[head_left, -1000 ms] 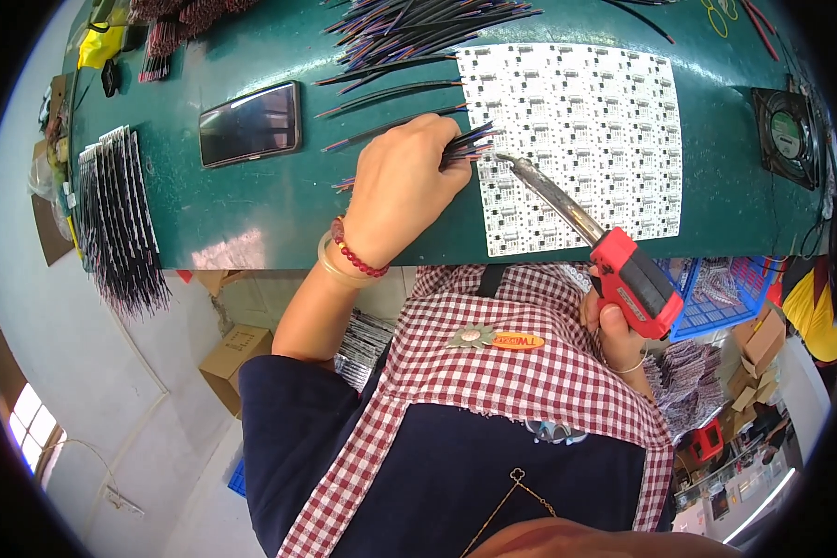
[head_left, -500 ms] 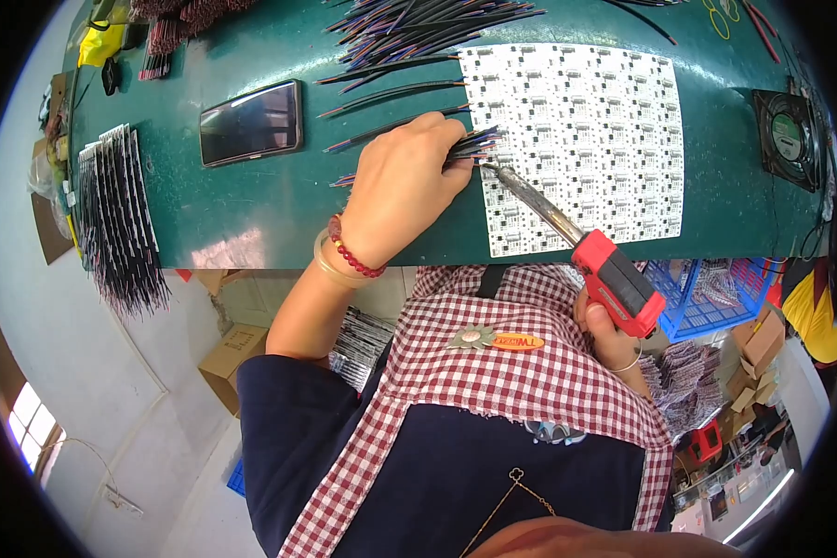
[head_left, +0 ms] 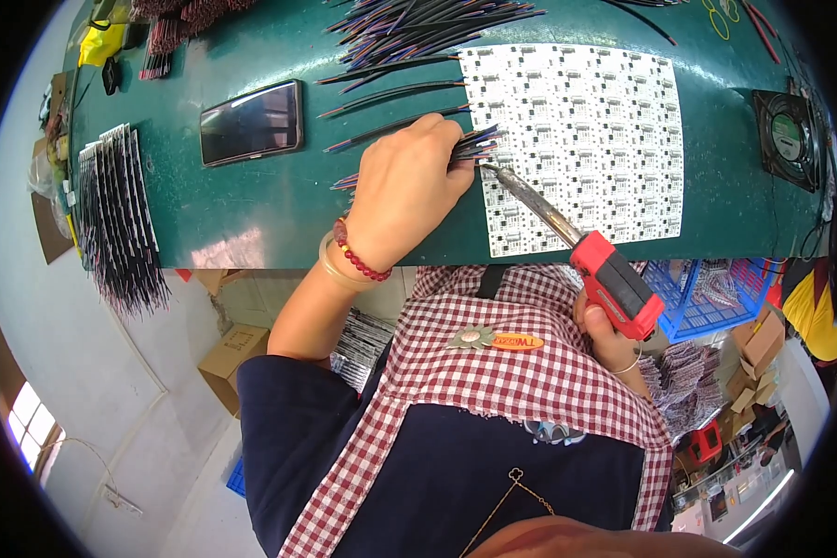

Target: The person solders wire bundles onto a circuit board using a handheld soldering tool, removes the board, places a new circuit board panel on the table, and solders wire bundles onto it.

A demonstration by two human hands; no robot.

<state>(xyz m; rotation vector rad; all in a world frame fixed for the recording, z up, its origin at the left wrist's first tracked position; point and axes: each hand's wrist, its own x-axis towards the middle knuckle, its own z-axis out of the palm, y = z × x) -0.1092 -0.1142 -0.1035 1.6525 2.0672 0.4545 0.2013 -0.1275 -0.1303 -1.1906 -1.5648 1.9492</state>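
Observation:
My left hand (head_left: 407,181) is closed around a small bunch of black-sheathed wires (head_left: 474,146), whose coloured ends lie over the left edge of a white circuit board panel (head_left: 586,149). In my right hand (head_left: 604,337) is a soldering iron (head_left: 614,284) with a red and black body. Its tip meets the panel's left edge, right beside the wire ends; whether it touches a wire is too small to tell. Above my left hand, several separate black wires (head_left: 395,90) lie with one end at the panel's edge.
A big heap of black wires (head_left: 418,33) lies at the far side of the green table (head_left: 251,205). Left of me are a phone (head_left: 251,123) and wired strips (head_left: 119,219) hanging over the edge. A small fan (head_left: 788,139) stands at right, above a blue crate (head_left: 707,302).
My left hand has shifted very slightly to the right with the wires. The soldering iron stays almost in place, its tip still at the panel's left edge.

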